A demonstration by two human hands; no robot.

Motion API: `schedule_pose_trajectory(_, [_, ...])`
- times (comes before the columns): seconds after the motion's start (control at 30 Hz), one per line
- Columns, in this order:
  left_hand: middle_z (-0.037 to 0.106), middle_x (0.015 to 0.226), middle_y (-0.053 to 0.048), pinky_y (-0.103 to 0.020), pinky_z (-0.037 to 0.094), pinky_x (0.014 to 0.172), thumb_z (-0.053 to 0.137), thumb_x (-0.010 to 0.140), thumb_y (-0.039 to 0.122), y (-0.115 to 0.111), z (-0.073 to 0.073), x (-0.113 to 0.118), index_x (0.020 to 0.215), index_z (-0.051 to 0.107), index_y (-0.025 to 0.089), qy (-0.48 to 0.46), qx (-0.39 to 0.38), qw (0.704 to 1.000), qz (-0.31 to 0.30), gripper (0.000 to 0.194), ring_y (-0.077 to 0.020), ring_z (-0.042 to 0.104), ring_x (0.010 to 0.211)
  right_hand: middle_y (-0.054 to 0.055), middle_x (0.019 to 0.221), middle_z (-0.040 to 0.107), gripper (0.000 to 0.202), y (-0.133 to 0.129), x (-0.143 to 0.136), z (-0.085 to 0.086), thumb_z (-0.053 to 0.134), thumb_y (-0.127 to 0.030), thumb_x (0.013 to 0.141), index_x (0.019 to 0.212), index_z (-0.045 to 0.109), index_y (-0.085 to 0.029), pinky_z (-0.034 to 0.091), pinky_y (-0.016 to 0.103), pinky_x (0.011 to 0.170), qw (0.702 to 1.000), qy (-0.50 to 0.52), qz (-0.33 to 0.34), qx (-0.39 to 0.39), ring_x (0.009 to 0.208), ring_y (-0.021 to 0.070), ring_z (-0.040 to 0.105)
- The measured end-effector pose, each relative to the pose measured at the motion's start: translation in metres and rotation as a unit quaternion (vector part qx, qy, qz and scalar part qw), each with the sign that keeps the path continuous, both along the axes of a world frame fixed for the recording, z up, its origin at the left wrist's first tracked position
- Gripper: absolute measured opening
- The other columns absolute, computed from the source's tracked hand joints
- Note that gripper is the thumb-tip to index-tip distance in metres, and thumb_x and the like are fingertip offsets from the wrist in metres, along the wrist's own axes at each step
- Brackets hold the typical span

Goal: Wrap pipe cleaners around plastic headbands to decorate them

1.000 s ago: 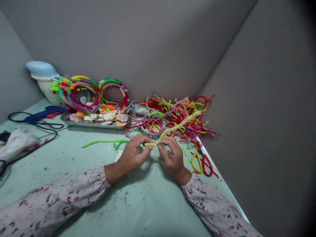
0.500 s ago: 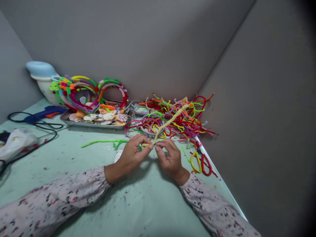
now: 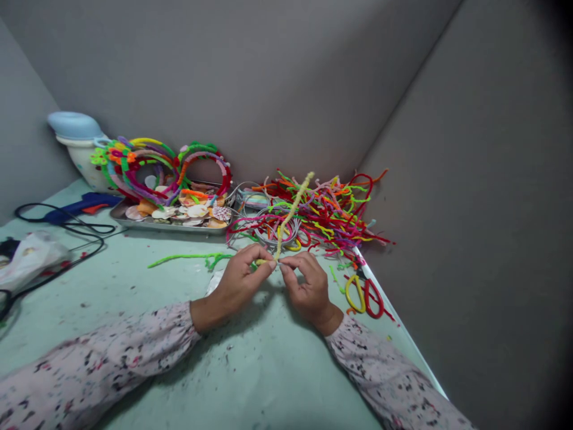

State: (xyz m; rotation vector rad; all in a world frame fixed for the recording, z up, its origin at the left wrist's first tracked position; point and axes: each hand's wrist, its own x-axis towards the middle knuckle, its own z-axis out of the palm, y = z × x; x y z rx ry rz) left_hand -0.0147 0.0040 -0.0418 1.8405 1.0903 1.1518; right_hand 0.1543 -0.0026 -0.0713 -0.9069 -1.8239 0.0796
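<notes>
A pale yellow fuzzy stem (image 3: pixel 290 216) rises from between my hands, its long end pointing up and away over the colourful pile. Thumb and fingers of my left hand (image 3: pixel 239 282) pinch it near its lower end, where a short piece lies along the fingertips. Close beside it on the right, my right hand (image 3: pixel 308 291) is closed in a pinch on something thin and greyish at the stem's bend, too small to make out. A green fuzzy stem (image 3: pixel 179 257) lies on the table beyond my left hand.
Tangled colourful stems (image 3: pixel 331 215) lie at the back right, with red-and-yellow-handled scissors (image 3: pixel 364 295) nearer. A metal tray (image 3: pixel 170 225) holds shells and headbands (image 3: pixel 147 170). A blue glue gun (image 3: pixel 74 208) with a black cord, a plastic bag (image 3: pixel 33 257) and a white bin (image 3: pixel 83 158) are left.
The yellow stem's long end has swung left and now stands more upright. Both hands have stayed in nearly the same place.
</notes>
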Motion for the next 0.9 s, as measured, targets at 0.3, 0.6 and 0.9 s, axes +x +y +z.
schedule_pose_trajectory(0.3, [0.059,0.083,-0.003,-0.030,0.042,0.077,0.049,0.090,0.029,0.0022,-0.0034,-0.0027,0.084,0.058,0.017,0.012,0.051,0.999,-0.002,0.017,-0.0174,0.054,0.082,0.003,0.087,0.063,0.015,0.0024,0.0018,-0.0023,0.057,-0.014,0.085,0.097,0.059,-0.021,0.048,0.035,0.075,0.997,0.054,-0.053,0.011,0.082,0.0181,0.058])
schedule_pose_trajectory(0.6, [0.054,0.075,0.000,-0.026,0.039,0.070,0.047,0.090,0.029,-0.0002,0.0005,-0.0008,0.074,0.055,0.017,-0.012,0.024,1.000,0.003,0.022,-0.0151,0.051,0.075,0.005,0.091,0.062,0.022,0.0026,0.0033,-0.0013,0.062,-0.012,0.082,0.100,0.059,-0.023,0.050,0.037,0.078,0.996,0.017,-0.032,0.076,0.088,0.0193,0.059])
schedule_pose_trajectory(0.9, [0.054,0.072,0.000,-0.026,0.039,0.070,0.048,0.090,0.030,-0.0019,-0.0010,-0.0001,0.073,0.055,0.017,0.003,0.021,1.000,0.006,0.022,-0.0148,0.051,0.074,0.003,0.091,0.060,0.021,0.0026,0.0038,-0.0032,0.064,-0.013,0.083,0.100,0.062,-0.026,0.050,0.036,0.075,0.996,-0.004,-0.042,0.079,0.085,0.0177,0.058])
